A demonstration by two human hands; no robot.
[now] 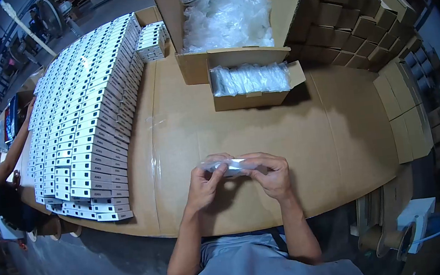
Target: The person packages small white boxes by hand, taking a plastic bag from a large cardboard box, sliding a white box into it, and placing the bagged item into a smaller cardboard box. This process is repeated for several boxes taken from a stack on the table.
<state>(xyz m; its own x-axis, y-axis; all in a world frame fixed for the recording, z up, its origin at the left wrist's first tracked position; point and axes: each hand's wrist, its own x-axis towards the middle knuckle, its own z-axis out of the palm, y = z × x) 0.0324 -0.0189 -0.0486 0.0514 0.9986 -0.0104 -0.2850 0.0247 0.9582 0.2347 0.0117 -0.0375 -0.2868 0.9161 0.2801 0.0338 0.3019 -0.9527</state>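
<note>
Over the front of the cardboard-covered table (249,199), I hold a small clear plastic packet (230,165) between both hands. My left hand (207,185) pinches its left end, thumb on top. The right end sits in the closed fingers of my right hand (269,175). What the packet contains is too shiny and small to make out. Beyond my hands stands a small open carton (251,101), with a row of similar clear packets (251,78) in it. Behind that, a larger open box (194,67) holds a heap of clear plastic bags (228,17).
Many small white boxes (87,114) are stacked along the left side. Brown cartons (347,19) are piled at the back right, and more cartons (404,111) line the right edge. At the far left, another person's arm (17,141) reaches behind the white stack.
</note>
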